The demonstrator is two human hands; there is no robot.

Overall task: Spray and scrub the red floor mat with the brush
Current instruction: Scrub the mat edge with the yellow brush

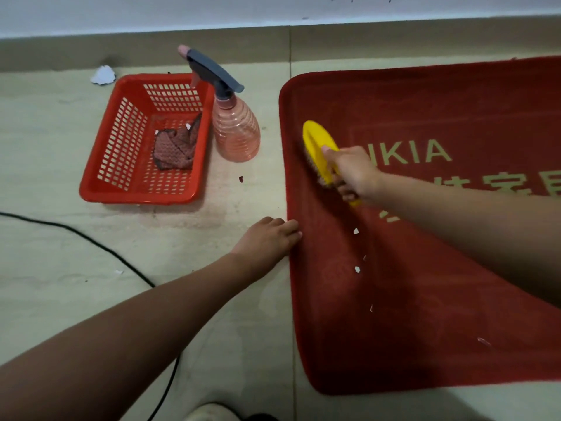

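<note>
Red floor mat (pixel 425 284) lies right on the floor | our right hand (pixel 353 174) grip curled round yellow brush (pixel 318 147), bristles on mat's far-left part | left hand (pixel 267 238) open, resting on mat's left edge | spray bottle (pixel 235 129) stands left; we judge scrubbing begun, most left.

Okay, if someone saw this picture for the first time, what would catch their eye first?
The big red floor mat fills the right side, where the right hand grips a bright yellow brush on its upper left part. The left hand touches the mat's left edge. On the floor to the left, a red basket holding a cloth sits beside a pink spray bottle.
</note>
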